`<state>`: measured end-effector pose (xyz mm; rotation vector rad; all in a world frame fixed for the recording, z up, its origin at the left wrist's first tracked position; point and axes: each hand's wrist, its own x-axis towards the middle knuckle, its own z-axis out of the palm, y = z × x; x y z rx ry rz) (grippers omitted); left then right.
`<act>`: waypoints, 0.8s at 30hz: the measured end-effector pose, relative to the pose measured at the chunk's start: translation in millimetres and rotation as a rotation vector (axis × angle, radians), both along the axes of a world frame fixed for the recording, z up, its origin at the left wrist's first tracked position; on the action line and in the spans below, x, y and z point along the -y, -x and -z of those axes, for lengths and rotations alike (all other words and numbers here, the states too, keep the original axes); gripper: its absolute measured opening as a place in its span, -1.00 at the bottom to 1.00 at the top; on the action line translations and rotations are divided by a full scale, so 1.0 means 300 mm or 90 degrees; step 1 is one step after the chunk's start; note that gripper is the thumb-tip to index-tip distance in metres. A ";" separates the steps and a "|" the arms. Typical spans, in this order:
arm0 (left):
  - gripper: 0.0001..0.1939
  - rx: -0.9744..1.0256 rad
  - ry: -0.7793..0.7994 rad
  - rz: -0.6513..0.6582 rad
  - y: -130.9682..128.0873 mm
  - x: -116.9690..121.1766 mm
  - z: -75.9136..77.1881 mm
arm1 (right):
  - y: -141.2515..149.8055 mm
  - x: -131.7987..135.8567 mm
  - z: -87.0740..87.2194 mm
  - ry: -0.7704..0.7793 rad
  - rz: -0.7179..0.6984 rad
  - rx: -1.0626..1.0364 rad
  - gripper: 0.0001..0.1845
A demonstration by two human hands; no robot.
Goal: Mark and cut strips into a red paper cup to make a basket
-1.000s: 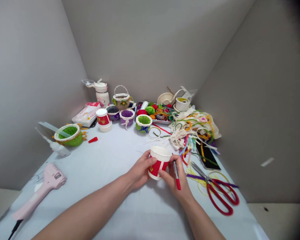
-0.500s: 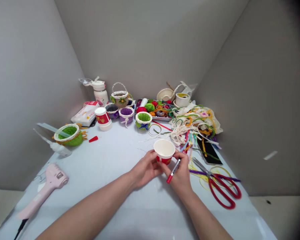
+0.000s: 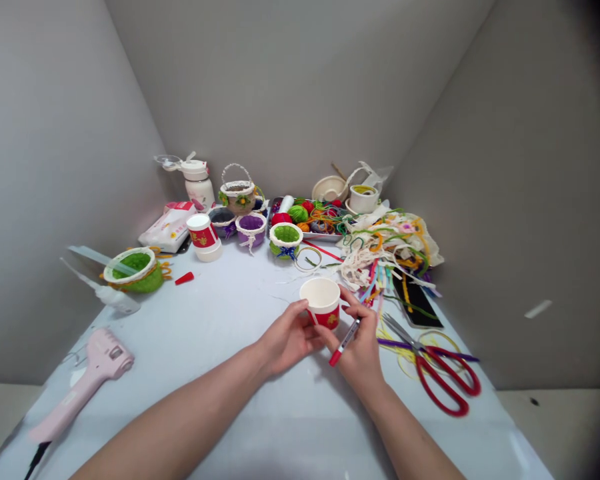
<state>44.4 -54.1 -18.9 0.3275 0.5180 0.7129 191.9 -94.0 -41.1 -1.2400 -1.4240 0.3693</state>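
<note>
Between my two hands, just above the table, is a white paper cup (image 3: 323, 301) with a red band and gold pattern, its mouth facing up toward me. My left hand (image 3: 293, 343) is curled round its left side and underside. My right hand (image 3: 359, 343) has its thumb on the cup's front and a finger behind the right side. That same hand grips a marker (image 3: 345, 341) with a red end, slanting down to the left. Right of it lie red-handled scissors (image 3: 445, 372). Similar red-banded cups (image 3: 205, 238) stand stacked upside down farther back.
A pink glue gun (image 3: 93, 380), a glue bottle (image 3: 117, 299) and a green basket (image 3: 136, 270) are on the left. Small baskets (image 3: 286, 241) and a tray of yarn (image 3: 310, 217) sit at the back. Tangled yarn (image 3: 375, 250) and a phone (image 3: 419, 303) lie right.
The cup has turned and shifted slightly left in my hands, so more of its gold pattern shows. The marker stays in my right hand, whose fingers have loosened a little from the cup.
</note>
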 end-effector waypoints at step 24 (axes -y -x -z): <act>-0.64 0.044 0.003 -0.010 0.003 0.001 -0.006 | 0.030 0.063 -0.067 -0.193 -0.071 0.292 -0.65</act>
